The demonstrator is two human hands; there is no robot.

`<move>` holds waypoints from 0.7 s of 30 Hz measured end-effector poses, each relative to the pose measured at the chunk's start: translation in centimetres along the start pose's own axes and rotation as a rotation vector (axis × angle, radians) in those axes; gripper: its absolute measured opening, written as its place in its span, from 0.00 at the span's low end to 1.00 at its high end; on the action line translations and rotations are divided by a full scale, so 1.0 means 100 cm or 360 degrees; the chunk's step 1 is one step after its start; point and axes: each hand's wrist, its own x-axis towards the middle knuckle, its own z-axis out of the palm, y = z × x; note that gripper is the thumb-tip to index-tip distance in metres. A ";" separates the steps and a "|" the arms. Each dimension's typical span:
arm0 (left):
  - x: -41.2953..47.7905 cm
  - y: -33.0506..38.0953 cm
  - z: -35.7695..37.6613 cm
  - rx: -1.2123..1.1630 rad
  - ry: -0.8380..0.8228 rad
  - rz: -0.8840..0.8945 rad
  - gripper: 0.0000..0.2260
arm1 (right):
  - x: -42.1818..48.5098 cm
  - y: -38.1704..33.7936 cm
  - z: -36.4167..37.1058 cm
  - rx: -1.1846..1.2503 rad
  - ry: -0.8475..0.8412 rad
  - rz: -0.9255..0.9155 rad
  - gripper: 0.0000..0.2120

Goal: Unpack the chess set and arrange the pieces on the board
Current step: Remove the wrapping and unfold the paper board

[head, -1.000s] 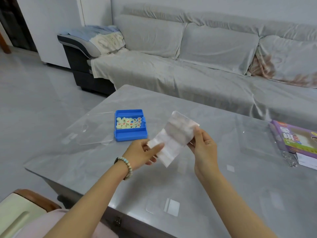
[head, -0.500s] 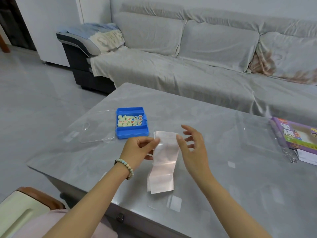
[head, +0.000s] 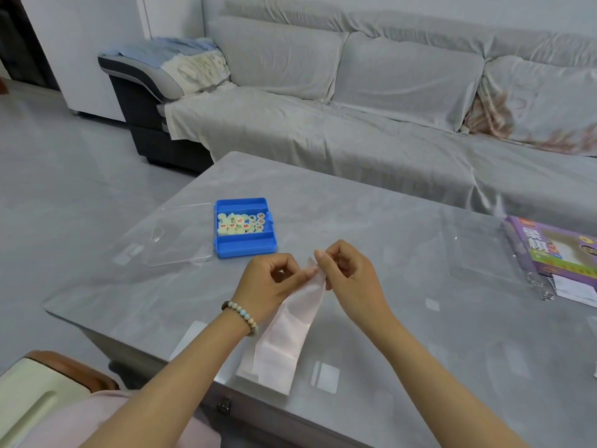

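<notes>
A folded, pale translucent board sheet [head: 284,331] hangs from my two hands above the grey table [head: 403,318]. My left hand [head: 268,286] pinches its top edge from the left. My right hand [head: 349,273] pinches the same top edge from the right. The sheet's lower part reaches the table's near edge. Behind my hands a blue tray [head: 244,245] holds several round cream chess pieces [head: 240,223] with red and dark marks.
A clear plastic lid [head: 168,237] lies left of the blue tray. A purple box [head: 555,250] and clear packaging [head: 478,250] lie at the table's right. A grey covered sofa [head: 355,124] stands behind the table.
The folded sheet dropped open into a long strip hanging from my left hand. My right hand let go, then came back and now pinches the top edge.
</notes>
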 end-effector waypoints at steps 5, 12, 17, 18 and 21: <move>0.007 -0.005 0.000 -0.0034 0.0030 -0.0067 0.12 | 0.001 0.003 -0.013 0.0202 -0.0021 0.0125 0.08; 0.018 -0.024 -0.016 -0.0222 0.0189 -0.0470 0.14 | 0.005 0.040 -0.046 0.0416 0.0103 0.0430 0.06; 0.010 -0.048 -0.002 0.0417 0.0211 -0.0451 0.21 | 0.002 0.081 -0.060 0.0283 0.0273 0.0733 0.06; 0.004 -0.048 0.002 0.0643 0.0150 -0.0186 0.25 | -0.002 0.088 -0.061 0.0182 0.0268 0.0777 0.08; -0.010 -0.046 0.019 0.1077 -0.0575 0.0304 0.32 | -0.020 0.098 -0.065 -0.0131 0.0190 0.0716 0.14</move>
